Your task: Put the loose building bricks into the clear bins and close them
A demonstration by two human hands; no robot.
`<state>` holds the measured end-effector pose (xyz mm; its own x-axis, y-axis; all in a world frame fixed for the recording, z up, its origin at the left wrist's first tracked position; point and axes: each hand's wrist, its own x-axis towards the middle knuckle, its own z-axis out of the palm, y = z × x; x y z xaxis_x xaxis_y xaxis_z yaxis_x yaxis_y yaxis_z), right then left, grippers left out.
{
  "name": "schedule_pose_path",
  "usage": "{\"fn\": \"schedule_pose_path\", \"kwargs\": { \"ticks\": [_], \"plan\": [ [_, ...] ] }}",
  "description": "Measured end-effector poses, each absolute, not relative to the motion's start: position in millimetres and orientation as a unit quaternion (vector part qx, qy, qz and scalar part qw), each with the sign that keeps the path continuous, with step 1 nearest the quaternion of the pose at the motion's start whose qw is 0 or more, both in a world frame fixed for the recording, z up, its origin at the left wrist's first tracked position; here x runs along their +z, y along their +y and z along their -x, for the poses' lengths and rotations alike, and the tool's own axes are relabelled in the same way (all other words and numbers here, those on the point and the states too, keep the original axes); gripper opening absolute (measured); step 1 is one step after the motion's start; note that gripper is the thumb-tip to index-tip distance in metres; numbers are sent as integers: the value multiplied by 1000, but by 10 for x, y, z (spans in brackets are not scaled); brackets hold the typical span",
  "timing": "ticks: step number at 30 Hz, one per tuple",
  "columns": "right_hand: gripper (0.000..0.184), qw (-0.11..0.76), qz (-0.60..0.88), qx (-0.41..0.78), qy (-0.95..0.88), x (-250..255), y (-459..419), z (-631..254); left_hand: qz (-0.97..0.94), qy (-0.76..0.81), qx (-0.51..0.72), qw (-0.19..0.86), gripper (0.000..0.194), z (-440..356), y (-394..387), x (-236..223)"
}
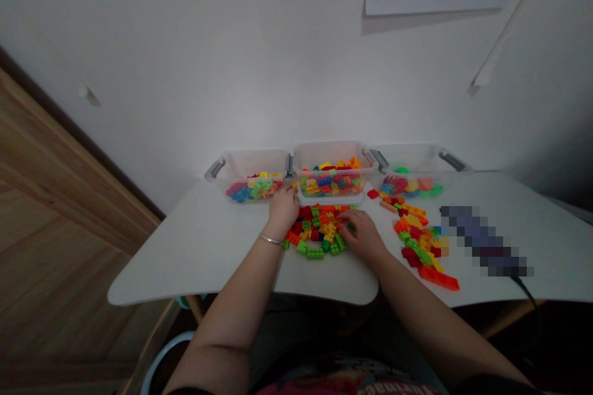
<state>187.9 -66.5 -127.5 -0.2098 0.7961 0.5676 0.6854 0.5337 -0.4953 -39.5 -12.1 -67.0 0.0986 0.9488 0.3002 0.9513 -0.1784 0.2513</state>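
My left hand (283,208), with a silver bangle at the wrist, reaches toward the gap between the left clear bin (254,163) and the middle clear bin (333,151). Its fingers are bunched together; what they hold, if anything, is hidden. A small yellow piece (294,185) shows by the fingertips. At the right edge of a pile of toy building bricks (315,253), my right hand (364,236) has its fingers curved and the thumb apart. Something green (351,226) shows between thumb and fingers; I cannot tell whether it is held or lies in the pile.
The right clear bin (412,157) holds round colourful pieces. More bricks (419,241) lie in a strip on the white table (185,259) to the right. Beyond them is a blurred-out dark object (484,241) with a cable. A wall stands behind the bins.
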Motion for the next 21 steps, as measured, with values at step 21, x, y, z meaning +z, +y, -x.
{"fn": "schedule_pose_path", "kwargs": {
  "ticks": [21],
  "plan": [
    [14, 413, 471, 79, -775, -1298, -649, -1906, 720, -693, -30, -13, 40, 172, 144, -578]
  ]
}}
